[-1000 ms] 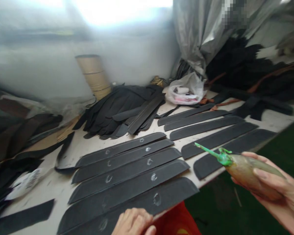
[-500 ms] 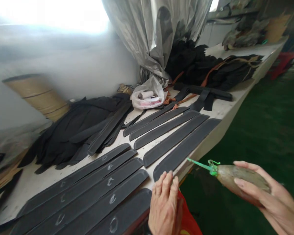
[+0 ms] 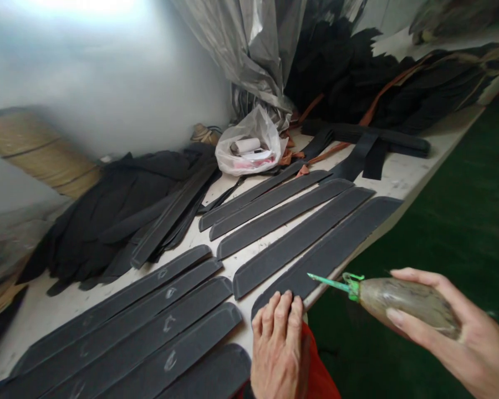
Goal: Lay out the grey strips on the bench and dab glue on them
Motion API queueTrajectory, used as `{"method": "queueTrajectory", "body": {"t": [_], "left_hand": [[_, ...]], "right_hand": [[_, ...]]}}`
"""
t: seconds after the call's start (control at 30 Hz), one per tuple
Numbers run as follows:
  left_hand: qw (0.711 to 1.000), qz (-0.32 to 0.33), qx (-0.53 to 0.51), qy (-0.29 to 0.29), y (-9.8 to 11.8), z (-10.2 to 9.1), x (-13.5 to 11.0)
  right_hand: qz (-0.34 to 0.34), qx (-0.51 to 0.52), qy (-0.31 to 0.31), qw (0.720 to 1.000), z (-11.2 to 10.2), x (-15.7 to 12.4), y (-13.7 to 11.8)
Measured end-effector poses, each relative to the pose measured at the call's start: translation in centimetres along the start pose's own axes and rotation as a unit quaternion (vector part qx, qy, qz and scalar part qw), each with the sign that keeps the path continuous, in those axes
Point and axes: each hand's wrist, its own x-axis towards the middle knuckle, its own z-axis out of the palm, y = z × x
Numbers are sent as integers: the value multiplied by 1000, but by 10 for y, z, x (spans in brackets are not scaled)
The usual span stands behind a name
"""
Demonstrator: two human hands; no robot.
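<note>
My right hand (image 3: 453,332) grips a squeeze glue bottle (image 3: 403,303), brownish and translucent, with a thin green nozzle. The nozzle tip points left, over the nearest black strip (image 3: 328,249) of the farther row. My left hand (image 3: 276,343) lies with fingers stretched out on that strip's near end, at the table edge. Beside it, more black strips (image 3: 293,238) lie side by side without visible marks. In the nearer row, several black strips (image 3: 149,332) carry whitish glue-like smears; the closest is partly cut off by the frame.
A pile of black pieces (image 3: 125,205) lies on the left of the white table (image 3: 116,282). A plastic bag (image 3: 251,149) holding a white roll stands behind the strips. Black bundles with orange ties (image 3: 382,94) lie farther back. The green floor (image 3: 449,221) is at right.
The view has shifted nearer the table. The bottle's nozzle has moved slightly left, from the table edge to over the nearest strip. My left hand stays on the strip's end.
</note>
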Motion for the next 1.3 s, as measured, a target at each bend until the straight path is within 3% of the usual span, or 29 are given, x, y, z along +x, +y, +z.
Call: {"method": "queueTrajectory", "body": {"t": [0.17, 0.37, 0.57, 0.83, 1.03, 1.13, 1.3], "left_hand": [[999, -4, -19, 38, 0, 5, 3], [995, 13, -23, 95, -1, 12, 4], [996, 22, -1, 90, -1, 10, 4], [993, 26, 15, 110, 2, 7, 8], [994, 22, 17, 104, 4, 4, 10], [994, 14, 12, 111, 5, 8, 9], [993, -1, -4, 116, 4, 15, 7]], "right_hand": [[-1, 33, -9, 999, 3, 4, 3], [-1, -18, 15, 1000, 9, -7, -19], [-41, -83, 19, 996, 15, -11, -28], [-107, -125, -22, 986, 12, -3, -29], [-66, -122, -18, 990, 8, 1, -35], [-73, -124, -1, 990, 11, 2, -38], [-74, -123, -25, 989, 7, 8, -32]]}}
